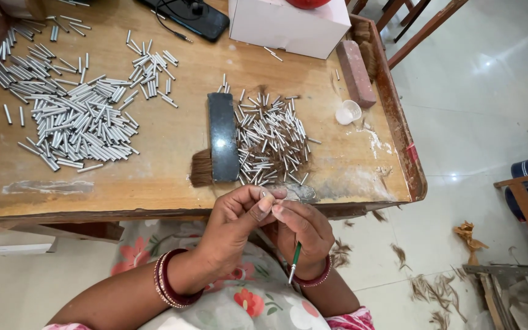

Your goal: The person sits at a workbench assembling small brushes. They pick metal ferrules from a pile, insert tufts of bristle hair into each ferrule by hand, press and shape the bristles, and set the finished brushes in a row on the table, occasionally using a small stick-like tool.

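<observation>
A wooden table (172,177) fills the room in front of me, strewn with a big heap of silver metal tubes (71,119) on its left side and a smaller pile of tubes (270,137) beside a dark flat block (223,137) lying on a tuft of brown hair (201,168). At the near edge the left hand (233,229) pinches one small tube (263,195) between thumb and fingertips. The right hand (304,232) closes around a green-handled brush (294,261) and meets the tube's end. I think steady fingertips and a tube held level make this step go well, with both hands kept close over the edge.
</observation>
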